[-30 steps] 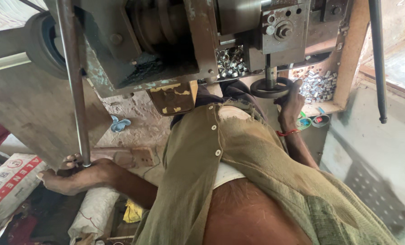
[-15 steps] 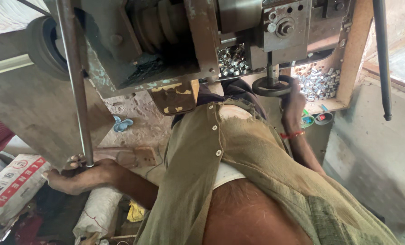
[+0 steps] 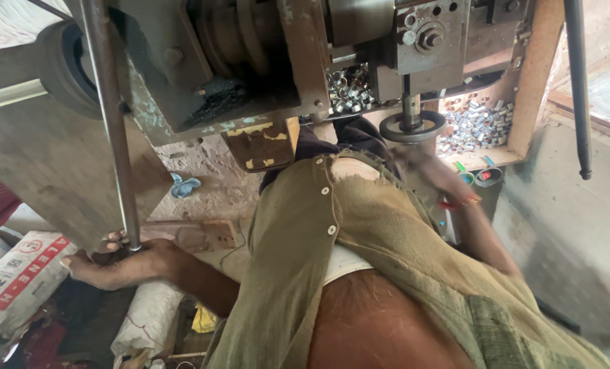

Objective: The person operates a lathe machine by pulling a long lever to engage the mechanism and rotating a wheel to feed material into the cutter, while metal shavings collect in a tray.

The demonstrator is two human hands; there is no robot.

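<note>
The left hand (image 3: 117,260) is seen clenched around the lower end of a long, grey, upright steel lever rod (image 3: 110,123), which rises past the front of a heavy, worn grey-green metal press machine (image 3: 250,61). Compared with the picture taken one second earlier, the grip point on the rod is unchanged and the hand remains low beside the machine's flat grey side plate (image 3: 52,171); the lever is therefore judged to be held down or at rest, not released. The right hand (image 3: 425,164) is recorded as blurred; it has moved up from the tray area to just below the round, dark metal handwheel (image 3: 412,126) on the vertical spindle beneath the machine head. Whether the right hand is open or closed cannot be told, and contact with the handwheel cannot be confirmed. This shift is judged to indicate that a fresh piece is being brought to, or taken from, the tool station while the lever is kept under control. Small, shiny, silver cylindrical metal sleeves (image 3: 476,123) are noted heaped in a wooden tray (image 3: 531,75) to the right of the wheel, with a second heap (image 3: 349,89) behind the machine frame. An olive-green buttoned shirt (image 3: 332,232) fills the foreground. A white printed woven sack (image 3: 18,280) lies on the floor near the left hand.
</note>
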